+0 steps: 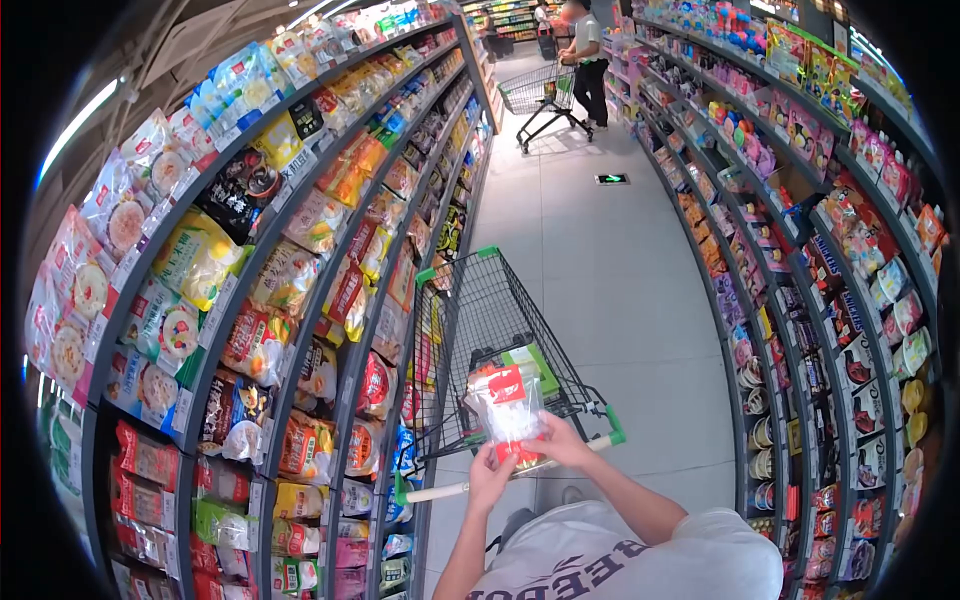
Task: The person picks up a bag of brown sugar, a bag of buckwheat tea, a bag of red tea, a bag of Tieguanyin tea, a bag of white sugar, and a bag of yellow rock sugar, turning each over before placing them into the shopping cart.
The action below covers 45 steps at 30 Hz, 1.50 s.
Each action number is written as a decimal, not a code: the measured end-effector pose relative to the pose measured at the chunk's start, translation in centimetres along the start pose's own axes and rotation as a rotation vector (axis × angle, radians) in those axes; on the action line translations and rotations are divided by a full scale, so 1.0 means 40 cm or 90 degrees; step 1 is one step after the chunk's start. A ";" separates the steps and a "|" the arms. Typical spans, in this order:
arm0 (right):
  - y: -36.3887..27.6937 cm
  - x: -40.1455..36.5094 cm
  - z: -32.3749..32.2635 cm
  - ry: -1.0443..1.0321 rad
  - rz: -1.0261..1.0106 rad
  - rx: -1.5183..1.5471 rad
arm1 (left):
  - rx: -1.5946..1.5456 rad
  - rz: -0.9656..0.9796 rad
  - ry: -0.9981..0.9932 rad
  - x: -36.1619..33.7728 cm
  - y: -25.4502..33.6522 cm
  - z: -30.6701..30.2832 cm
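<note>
A clear plastic food packet (507, 402) with a red and white label and red at its lower end is held up in front of me. The fingers of my left hand (489, 478) are closed on its bottom edge. My right hand (563, 443) grips its lower right side, with some fingertips hidden behind it. Below and beyond the packet stands a wire shopping cart (525, 318) with green corners. Its pale handle bar (440, 492) runs close to my wrists. A green panel (530, 365) shows inside the cart, partly covered by the packet.
Shelves of bagged foods (290, 275) line the left side, near the cart. Snack and candy shelves (790, 250) rise on the right. Farther along the tiled aisle (620, 270), a person (588, 62) stands at another shopping cart (540, 95). A green arrow sign (612, 179) lies on the floor.
</note>
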State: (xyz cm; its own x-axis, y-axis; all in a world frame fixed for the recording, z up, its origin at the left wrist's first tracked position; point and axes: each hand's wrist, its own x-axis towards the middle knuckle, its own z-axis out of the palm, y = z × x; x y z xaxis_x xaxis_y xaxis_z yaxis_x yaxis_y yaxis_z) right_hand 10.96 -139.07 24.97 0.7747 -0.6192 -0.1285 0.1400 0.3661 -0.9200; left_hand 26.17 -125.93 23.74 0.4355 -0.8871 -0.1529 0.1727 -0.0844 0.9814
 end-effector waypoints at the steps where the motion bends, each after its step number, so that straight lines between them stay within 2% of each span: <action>1: 0.016 0.019 0.001 0.006 -0.006 0.000 | 0.023 -0.001 0.012 0.014 -0.009 -0.008; 3: 0.101 0.072 -0.011 0.021 -0.015 0.009 | 0.083 0.002 0.056 0.032 -0.006 -0.013; 5: 0.158 0.088 -0.025 0.005 0.007 -0.026 | 0.092 -0.008 0.046 0.048 -0.082 -0.051; 10: 0.147 0.094 -0.038 -0.035 0.004 -0.035 | 0.021 0.014 0.043 0.058 -0.096 -0.047; 19: 0.122 0.095 -0.028 0.000 0.025 -0.030 | 0.081 -0.022 0.032 0.065 -0.106 -0.068; 22: 0.117 0.094 -0.029 0.002 0.037 0.007 | 0.028 0.016 0.023 0.064 -0.099 -0.060; 29: 0.127 0.095 -0.030 0.027 0.043 -0.020 | 0.012 0.004 0.015 0.052 -0.065 -0.046; 37: 0.139 0.097 -0.035 0.019 0.052 -0.026 | 0.035 0.000 0.024 0.047 -0.073 -0.049; 40: 0.139 0.094 -0.031 0.046 0.063 -0.035 | 0.060 0.043 0.041 0.049 -0.094 -0.050; 41: 0.124 0.087 -0.022 0.057 0.054 -0.050 | 0.068 0.006 0.043 0.044 -0.084 -0.050; 44: 0.143 0.096 -0.030 0.036 0.033 -0.032 | 0.097 0.040 0.052 0.046 -0.107 -0.062; 45: 0.137 0.092 -0.026 0.042 0.023 -0.028 | 0.162 0.062 0.082 0.051 -0.118 -0.064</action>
State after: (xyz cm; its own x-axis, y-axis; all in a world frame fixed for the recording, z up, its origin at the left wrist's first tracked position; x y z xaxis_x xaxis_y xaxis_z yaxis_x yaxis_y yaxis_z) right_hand 13.92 -140.06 19.06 0.7360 -0.6512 -0.1852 0.0837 0.3590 -0.9296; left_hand 28.50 -126.20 18.50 0.5502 -0.8333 -0.0545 -0.0954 -0.1275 0.9872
